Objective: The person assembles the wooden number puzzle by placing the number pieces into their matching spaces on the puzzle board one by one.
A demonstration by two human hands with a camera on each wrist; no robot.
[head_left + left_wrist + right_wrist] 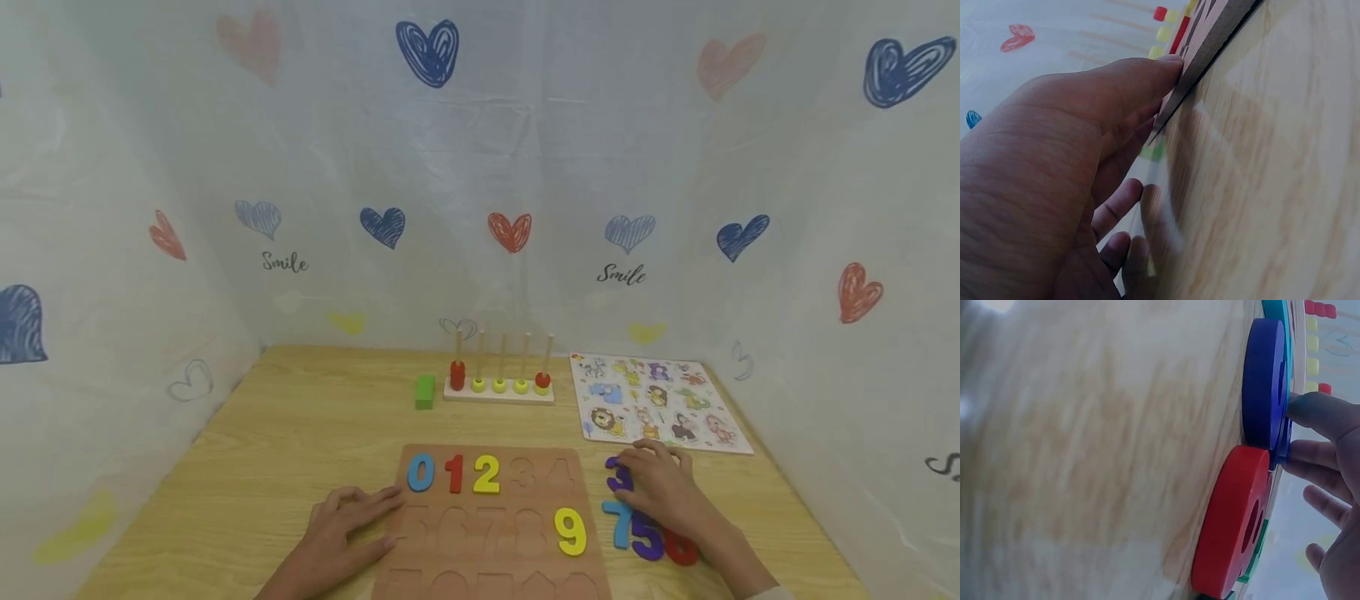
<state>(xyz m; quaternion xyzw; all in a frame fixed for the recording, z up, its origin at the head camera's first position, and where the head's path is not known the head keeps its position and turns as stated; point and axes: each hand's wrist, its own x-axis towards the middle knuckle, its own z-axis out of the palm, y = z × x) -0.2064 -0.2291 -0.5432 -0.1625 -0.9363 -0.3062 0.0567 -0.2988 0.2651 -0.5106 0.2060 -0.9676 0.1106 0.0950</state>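
Observation:
My left hand point(343, 529) lies at the left edge of a brown number board point(442, 533), thumb and fingertips right at its rim. In the left wrist view the thumb of the left hand point(1079, 137) overlaps the board's edge point(1207, 56). A blue 0 point(421, 472), red 1 point(454, 473), yellow 2 point(487, 474) and yellow 9 point(571, 532) are on the board. Right of it, my right hand point(667, 487) pinches a purple 3 point(617, 475) between thumb and fingers. Close below are a blue 7 point(618, 523), a purple 5 point(647, 537) and a red number piece point(1229, 525).
Behind the board stand a green block point(425, 392) and a peg counter point(498, 390) with red and yellow beads. An animal picture board point(660, 400) lies at the back right. A green piece point(1255, 556) shows beside the red one. Heart-printed sheeting point(510, 150) encloses the table.

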